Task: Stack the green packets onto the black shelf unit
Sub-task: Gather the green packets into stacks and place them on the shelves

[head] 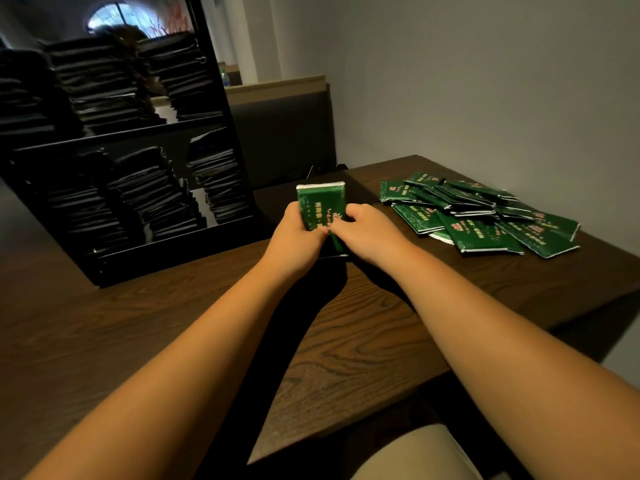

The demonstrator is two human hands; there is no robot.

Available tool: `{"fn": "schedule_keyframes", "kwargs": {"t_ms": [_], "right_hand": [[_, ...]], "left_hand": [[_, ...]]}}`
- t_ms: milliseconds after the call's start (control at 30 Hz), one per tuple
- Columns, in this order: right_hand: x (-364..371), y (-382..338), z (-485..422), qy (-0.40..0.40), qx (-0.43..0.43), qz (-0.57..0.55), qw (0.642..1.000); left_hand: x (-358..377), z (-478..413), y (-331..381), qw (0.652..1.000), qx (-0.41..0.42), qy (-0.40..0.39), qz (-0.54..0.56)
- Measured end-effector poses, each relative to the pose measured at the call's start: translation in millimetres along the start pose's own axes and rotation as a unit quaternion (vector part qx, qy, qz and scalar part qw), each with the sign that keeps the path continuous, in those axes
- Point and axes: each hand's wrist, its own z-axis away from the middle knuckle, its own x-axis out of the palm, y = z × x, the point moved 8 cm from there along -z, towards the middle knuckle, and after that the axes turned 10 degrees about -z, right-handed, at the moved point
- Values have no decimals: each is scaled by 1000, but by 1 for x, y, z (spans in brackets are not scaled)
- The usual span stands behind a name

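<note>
A small bundle of green packets (320, 204) stands on end over the dark wooden table (346, 341), held between both hands. My left hand (298, 233) grips its left side and my right hand (369, 230) grips its right side, thumbs on the front. Several more green packets (481, 216) lie in a loose heap to the right. The black shelf unit (138, 258) stands at the left, its two levels filled with tall stacks of dark-looking packets (152, 192).
A dark bench back with a pale wooden top (280, 88) stands behind the table. A grey wall (485, 81) runs along the right. The table's near right corner (623, 292) drops off beside a beige seat (415, 455).
</note>
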Motion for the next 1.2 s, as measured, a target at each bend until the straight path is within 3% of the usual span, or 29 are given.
{"fn": "schedule_keyframes", "kwargs": {"t_ms": [267,433,633,800,1033,1200], "right_hand": [[-121,26,12,173,19,49,984],[-179,61,31,316,33,82,945],[-167,110,24,246,52,177,951],[-169,115,18,290,39,210,933],[-174,110,23,347,-2,186,919],[-176,90,35,388,-86,167,902]], "left_hand": [[90,-33,85,992,67,-81,75],[139,-38,91,987,37,-121,102],[154,-45,44,972,-46,-104,203],[157,-50,30,949,-95,-116,278],[156,-44,39,961,-68,-123,239],[138,-38,56,979,-8,-88,183]]}}
